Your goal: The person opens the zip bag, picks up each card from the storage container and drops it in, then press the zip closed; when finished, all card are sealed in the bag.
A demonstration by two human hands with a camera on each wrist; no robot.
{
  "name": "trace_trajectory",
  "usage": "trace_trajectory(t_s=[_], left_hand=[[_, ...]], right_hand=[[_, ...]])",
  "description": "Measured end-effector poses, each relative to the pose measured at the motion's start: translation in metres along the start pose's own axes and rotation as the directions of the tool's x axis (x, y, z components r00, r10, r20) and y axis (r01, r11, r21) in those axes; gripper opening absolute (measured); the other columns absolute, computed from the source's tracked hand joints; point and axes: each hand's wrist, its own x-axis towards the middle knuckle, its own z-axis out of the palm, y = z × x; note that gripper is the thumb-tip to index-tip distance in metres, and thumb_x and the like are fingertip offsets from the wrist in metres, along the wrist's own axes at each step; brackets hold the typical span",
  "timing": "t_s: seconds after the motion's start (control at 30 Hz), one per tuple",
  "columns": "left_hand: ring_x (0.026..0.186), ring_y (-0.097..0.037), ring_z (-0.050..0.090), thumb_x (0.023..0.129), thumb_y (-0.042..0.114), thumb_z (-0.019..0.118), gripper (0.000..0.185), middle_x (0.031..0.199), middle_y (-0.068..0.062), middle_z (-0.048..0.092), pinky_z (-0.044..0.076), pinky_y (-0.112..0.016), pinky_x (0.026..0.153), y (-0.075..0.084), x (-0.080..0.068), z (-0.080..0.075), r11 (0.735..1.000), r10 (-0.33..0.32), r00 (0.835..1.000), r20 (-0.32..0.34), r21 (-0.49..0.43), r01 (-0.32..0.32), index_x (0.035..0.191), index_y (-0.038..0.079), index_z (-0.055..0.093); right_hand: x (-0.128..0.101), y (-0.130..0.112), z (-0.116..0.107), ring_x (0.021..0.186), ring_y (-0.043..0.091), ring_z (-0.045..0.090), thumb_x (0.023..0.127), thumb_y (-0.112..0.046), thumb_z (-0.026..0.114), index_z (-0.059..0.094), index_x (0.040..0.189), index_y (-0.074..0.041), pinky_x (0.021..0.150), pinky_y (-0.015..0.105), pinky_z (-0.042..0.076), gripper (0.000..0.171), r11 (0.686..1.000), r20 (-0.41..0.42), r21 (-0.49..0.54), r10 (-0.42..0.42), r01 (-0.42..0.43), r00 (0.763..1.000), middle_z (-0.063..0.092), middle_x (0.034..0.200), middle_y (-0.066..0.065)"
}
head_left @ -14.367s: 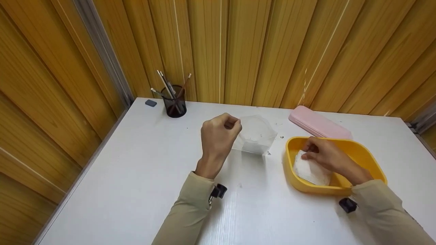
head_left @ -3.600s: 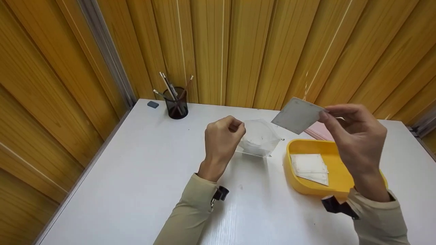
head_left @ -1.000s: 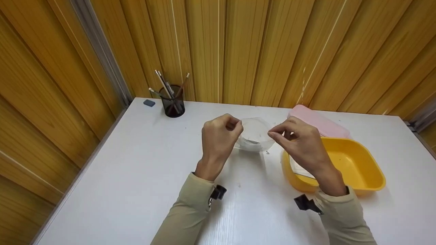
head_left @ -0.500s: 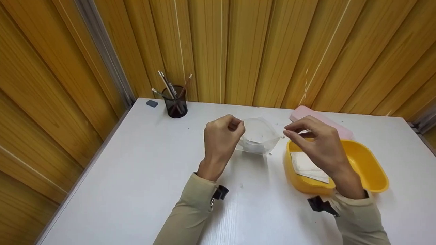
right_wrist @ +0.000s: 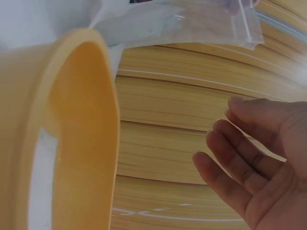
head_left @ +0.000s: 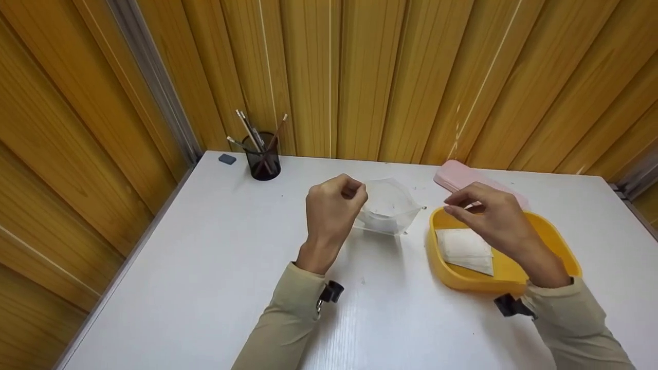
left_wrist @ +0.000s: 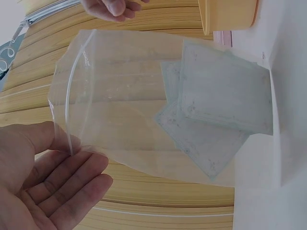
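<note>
On the white table (head_left: 205,267), the left hand (head_left: 331,213) pinched a clear bag (head_left: 388,208) open while the empty right hand (head_left: 488,218), fingers loose, hovered over a yellow tray (head_left: 560,246) of white pads (head_left: 465,249); a weak pinch could let the mouth collapse.

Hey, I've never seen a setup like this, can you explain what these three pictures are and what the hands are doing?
A person wears three cameras: one on the head looking down, one on each wrist. In the head view, the left hand pinches the rim of a clear zip bag, holding it open above a white table. The left wrist view shows flat white pads inside the bag. The right hand holds nothing and hovers over a yellow tray containing more pads. Behind are a pink case and a pen cup.
</note>
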Motion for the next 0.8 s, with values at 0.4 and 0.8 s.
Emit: trace_trajectory(t_s=[0.4, 0.8], left_hand=[[0.063, -0.013, 0.071, 0.089, 0.0, 0.077, 0.008, 0.073, -0.004, 0.075, 0.057, -0.023, 0.063, 0.0, 0.0, -0.001, 1.0, -0.005, 1.0, 0.001, -0.004, 0.005, 0.081, 0.003, 0.079], [0.064, -0.013, 0.07, 0.09, 0.001, 0.077, 0.008, 0.074, -0.004, 0.075, 0.056, -0.023, 0.063, -0.001, 0.0, -0.001, 1.0, -0.007, 1.0, 0.006, 0.005, 0.007, 0.082, 0.003, 0.079]], right_hand=[[-0.006, 0.039, 0.012, 0.103, 0.038, 0.071, 0.095, -0.005, 0.079, 0.077, 0.112, -0.001, 0.091, 0.055, 0.058, 0.018, 0.989, 0.235, -0.059, 0.148, -0.138, 0.961, 0.075, 0.111, 0.014], [-0.01, 0.068, 0.027, 0.118, 0.045, 0.067, 0.092, -0.008, 0.083, 0.072, 0.127, 0.002, 0.102, 0.063, 0.05, 0.038, 0.984, 0.375, -0.118, 0.17, -0.135, 0.911, 0.074, 0.123, 0.019]])
